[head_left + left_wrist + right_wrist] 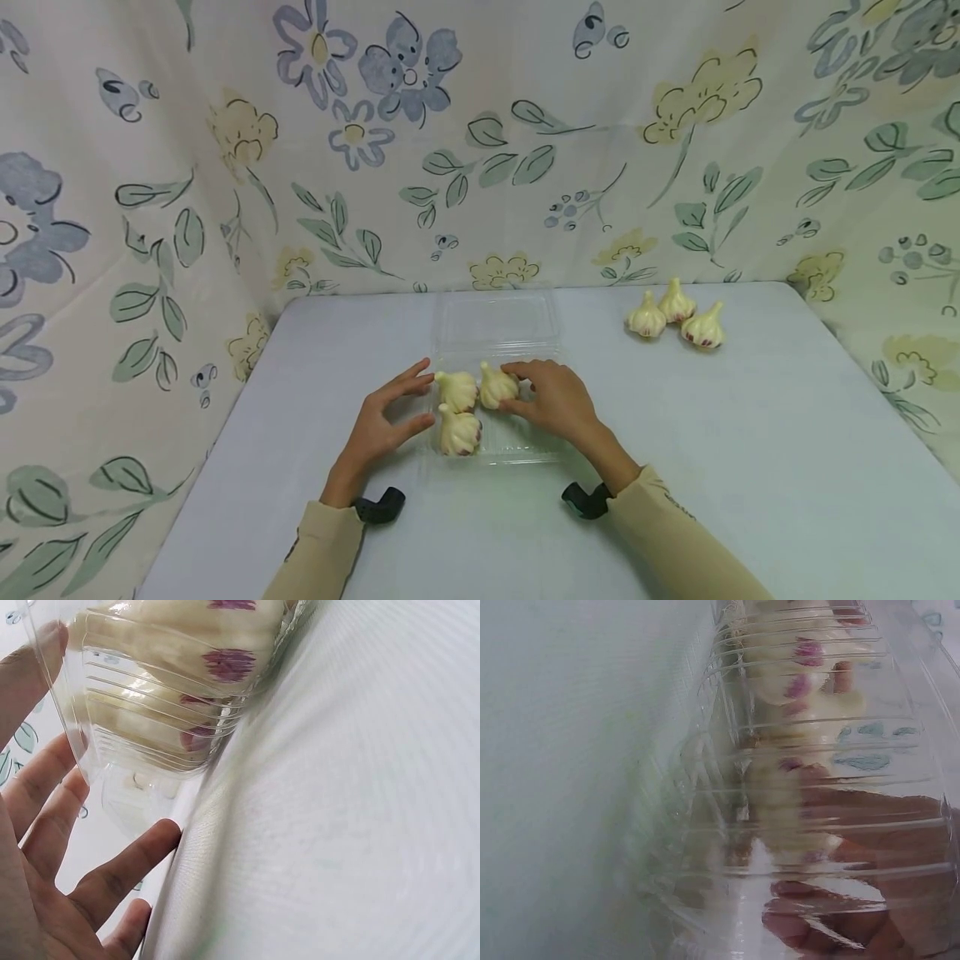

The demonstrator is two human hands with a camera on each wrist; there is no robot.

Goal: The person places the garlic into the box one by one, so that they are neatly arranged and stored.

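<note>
- Sleeves of tan cloth (pixel 322 542) reach in from the bottom edge of the frame, each with a small black curved device (pixel 381 506) at the wrist.
- Clear plastic clamshell box (pixel 517 442) sits on the white-covered table (pixel 750 467) at the centre of the frame, its ribbed tray nearest the person.
- Cream garlic bulb with purple markings (pixel 459 432) rests in the tray's lower left part.
- Left hand (pixel 382 421), left of centre, lies at the box's left side, thumb and index finger spread well apart; the left wrist view shows fingertips against the clear wall.
- Second cream bulb (pixel 457 391) sits in the tray just behind the first.
- Right hand (pixel 555 400), right of centre, pinches a third cream bulb (pixel 495 387) between thumb and fingers; this bulb is over the tray's upper middle, beside the second.
- Transparent lid (pixel 495 321) lies folded back behind the tray.
- Three more cream garlic bulbs (pixel 647 317) stand grouped on the table at the upper right.
- Floral curtain (pixel 570 167) in blue, yellow and green fills the top of the frame.
</note>
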